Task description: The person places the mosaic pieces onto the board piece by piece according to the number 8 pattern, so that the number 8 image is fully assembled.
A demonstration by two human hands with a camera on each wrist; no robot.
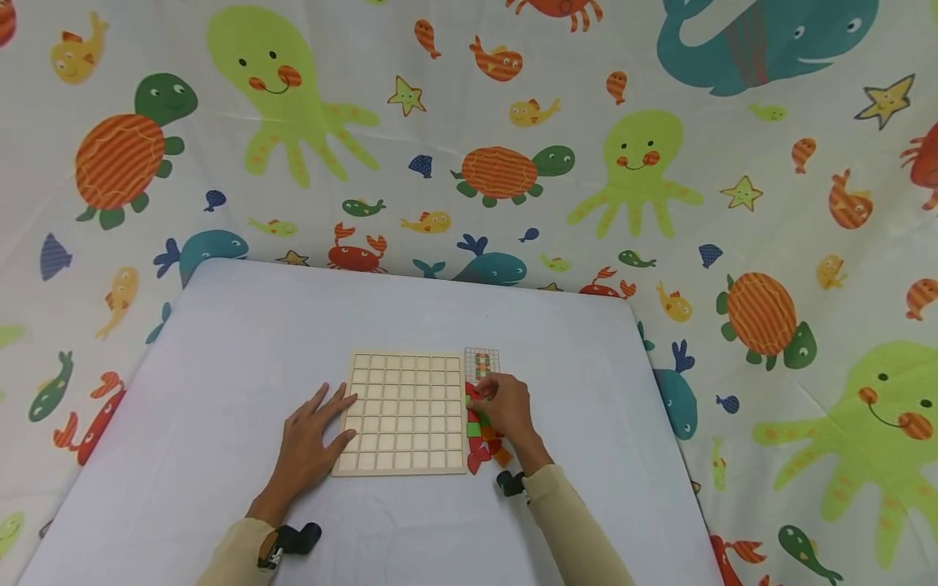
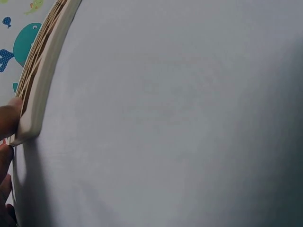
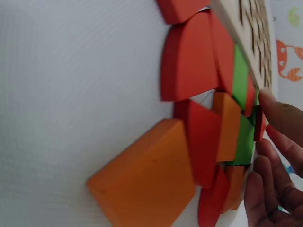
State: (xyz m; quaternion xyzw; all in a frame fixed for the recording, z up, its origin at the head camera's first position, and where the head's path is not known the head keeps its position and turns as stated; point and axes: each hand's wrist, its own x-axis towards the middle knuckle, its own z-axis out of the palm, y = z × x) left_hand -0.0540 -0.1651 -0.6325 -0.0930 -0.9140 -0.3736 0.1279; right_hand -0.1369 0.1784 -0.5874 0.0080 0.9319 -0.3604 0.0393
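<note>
A square wooden grid board (image 1: 405, 415), divided into many shallow cells, lies flat on the white-covered table. At its left side my left hand (image 1: 311, 435) rests with spread fingers and thumb touching the edge; the left wrist view catches only the fingers (image 2: 7, 123) at the board's corner. Along the right side lies a cluster of red, green and orange wooden blocks (image 1: 484, 443). Over its upper part, my right hand (image 1: 509, 407) pinches a small red block (image 3: 259, 124) between thumb and fingers, partly hidden. A large orange block (image 3: 147, 175) lies nearest the right wrist camera.
A small printed grid card (image 1: 481, 358) with a coloured pattern lies beyond the blocks, by the board's upper right corner. A curtain (image 1: 454, 106) printed with sea animals hangs behind the table (image 1: 242, 342).
</note>
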